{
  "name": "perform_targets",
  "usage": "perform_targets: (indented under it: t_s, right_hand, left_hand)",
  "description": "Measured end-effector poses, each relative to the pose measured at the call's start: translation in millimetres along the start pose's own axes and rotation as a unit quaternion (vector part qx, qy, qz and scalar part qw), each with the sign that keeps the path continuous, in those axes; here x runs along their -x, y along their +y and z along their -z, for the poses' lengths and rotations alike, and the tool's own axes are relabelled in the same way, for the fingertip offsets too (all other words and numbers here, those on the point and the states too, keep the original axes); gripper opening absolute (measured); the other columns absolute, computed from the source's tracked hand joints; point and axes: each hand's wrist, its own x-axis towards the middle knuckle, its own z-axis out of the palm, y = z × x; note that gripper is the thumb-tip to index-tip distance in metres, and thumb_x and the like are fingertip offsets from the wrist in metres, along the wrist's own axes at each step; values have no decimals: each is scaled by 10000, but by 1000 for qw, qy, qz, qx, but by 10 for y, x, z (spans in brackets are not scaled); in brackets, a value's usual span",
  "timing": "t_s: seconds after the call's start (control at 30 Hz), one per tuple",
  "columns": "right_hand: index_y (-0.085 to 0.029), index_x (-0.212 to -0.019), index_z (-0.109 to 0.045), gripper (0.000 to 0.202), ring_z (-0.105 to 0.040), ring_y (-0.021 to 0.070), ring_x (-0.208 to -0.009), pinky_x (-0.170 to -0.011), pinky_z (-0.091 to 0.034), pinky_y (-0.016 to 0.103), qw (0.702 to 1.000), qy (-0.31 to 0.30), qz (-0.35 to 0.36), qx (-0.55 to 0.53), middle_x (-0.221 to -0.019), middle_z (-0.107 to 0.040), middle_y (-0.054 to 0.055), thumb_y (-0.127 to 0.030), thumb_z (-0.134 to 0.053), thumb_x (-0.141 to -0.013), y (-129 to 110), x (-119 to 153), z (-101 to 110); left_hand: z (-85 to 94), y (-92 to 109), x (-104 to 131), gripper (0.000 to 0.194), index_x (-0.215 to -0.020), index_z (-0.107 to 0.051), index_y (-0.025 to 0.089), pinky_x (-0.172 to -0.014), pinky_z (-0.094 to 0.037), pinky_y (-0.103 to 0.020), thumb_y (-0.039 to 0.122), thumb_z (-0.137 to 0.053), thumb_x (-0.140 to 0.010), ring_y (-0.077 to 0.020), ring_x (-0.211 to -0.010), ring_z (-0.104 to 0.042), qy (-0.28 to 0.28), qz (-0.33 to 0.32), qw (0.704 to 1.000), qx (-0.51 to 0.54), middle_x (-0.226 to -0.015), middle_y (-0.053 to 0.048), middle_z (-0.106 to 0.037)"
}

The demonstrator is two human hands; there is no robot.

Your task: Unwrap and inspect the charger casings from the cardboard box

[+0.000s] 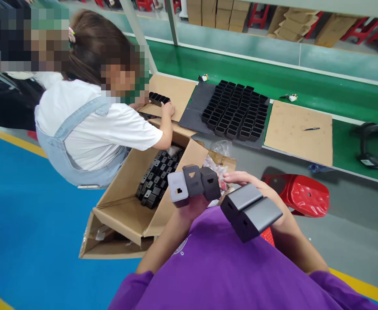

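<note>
In my left hand (pixel 192 210) I hold three black plastic housings (pixel 193 181) side by side, their ends with cut-out holes turned up toward me. My right hand (pixel 272 196) grips two more black housings (pixel 251 211), lying side by side with their smooth long faces up. Its fingers reach behind them toward the left-hand group, and most of the grip is hidden. Both groups are held in front of my purple shirt, a small gap apart. Just left of my left hand stands an open cardboard box (pixel 121 211) with many similar black housings (pixel 155 176) inside.
A co-worker (pixel 88 116) handles a row of black housings (pixel 159 99) on the bench. Many housings stand upright on a dark mat (pixel 195 107). Right of it lie a cardboard sheet (pixel 295 133) with tweezers (pixel 311 128) and a black headset (pixel 374 146). A red stool (pixel 308 193) stands below.
</note>
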Motion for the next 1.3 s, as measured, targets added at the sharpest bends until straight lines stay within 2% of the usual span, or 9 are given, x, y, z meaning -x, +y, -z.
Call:
perform_targets:
  t_s: [0.17, 0.33, 0.5, 0.67, 0.77, 0.93, 1.07, 1.2, 1.3]
  right_hand:
    - [-212, -1091, -748, 380, -687, 266, -1162, -1059, -532, 362, 998, -9, -34, -52, -1248, -723, 124, -529, -580, -963, 21, 21, 20]
    - [-202, -1099, -749, 395, -703, 241, -1100, -1010, -548, 349, 997, -45, 24, -50, -1246, -714, 144, -530, -566, -978, 86, -4, 43]
    - [-186, -1110, -733, 446, -694, 234, -1125, -1035, -529, 343, 996, -60, 42, -45, -1264, -694, 154, -568, -542, -984, 145, -17, 46]
    - [-198, -1135, -737, 459, -683, 255, -1179, -1067, -512, 375, 994, -70, 51, -60, -1293, -687, 145, -588, -565, -967, 242, -35, 63]
    - [-188, -1160, -730, 516, -654, 274, -1234, -1114, -481, 413, 994, -79, 39, -66, -1334, -669, 156, -630, -568, -948, 319, -41, 68]
    - [-196, -1299, -671, 509, -614, 269, -1305, -1143, -458, 404, 991, -71, -46, -105, -1416, -636, 142, -554, -612, -942, 440, -66, 28]
    - [-226, -1311, -685, 494, -580, 271, -1355, -1170, -434, 431, 974, -21, -121, -188, -1396, -664, 111, -496, -694, -897, 598, -34, -86]
    - [-255, -1176, -755, 454, -704, 280, -1164, -1034, -559, 462, 917, 87, -236, -309, -1277, -739, 89, -476, -807, -783, 835, 68, -234]
    - [-262, -1064, -775, 380, -760, 300, -949, -856, -639, 501, 872, 112, -266, -395, -1143, -786, 88, -445, -838, -737, 951, 96, -323]
  left_hand:
    - [-56, 47, 47, 315, -886, -741, 169, -652, -539, -321, 455, -610, -899, -189, -760, -625, -65, -4, 998, -11, -950, -99, -709]
    - [-118, 30, 53, 333, -844, -728, 170, -662, -518, -334, 457, -575, -912, -173, -720, -577, -27, -15, 999, -9, -946, -107, -682]
    - [-97, 9, 51, 350, -853, -747, 175, -800, -522, -387, 473, -577, -922, -201, -812, -607, -24, -31, 999, -17, -1006, -111, -684]
    - [-42, -11, 30, 376, -885, -754, 187, -933, -506, -448, 527, -595, -891, -294, -1056, -628, -12, -54, 998, -22, -1022, -118, -689]
    - [-25, -13, 22, 403, -928, -761, 167, -972, -508, -435, 531, -593, -885, -303, -1130, -624, 5, -43, 999, -15, -1033, -122, -698]
    - [2, 15, 9, 369, -960, -766, 152, -968, -527, -352, 472, -598, -889, -253, -1082, -666, -7, -37, 998, -45, -1011, -96, -726]
    - [9, 39, 12, 406, -952, -770, 142, -1022, -508, -375, 516, -641, -862, -309, -1230, -626, -54, -23, 993, -107, -1063, -118, -750]
    - [46, 16, 31, 505, -1019, -773, 145, -1052, -491, -465, 603, -675, -831, -380, -1330, -557, -84, -15, 989, -120, -1176, -151, -744]
    - [103, -12, 36, 563, -1114, -771, 162, -1000, -517, -466, 628, -698, -807, -395, -1319, -561, -91, -29, 987, -127, -1224, -145, -737]
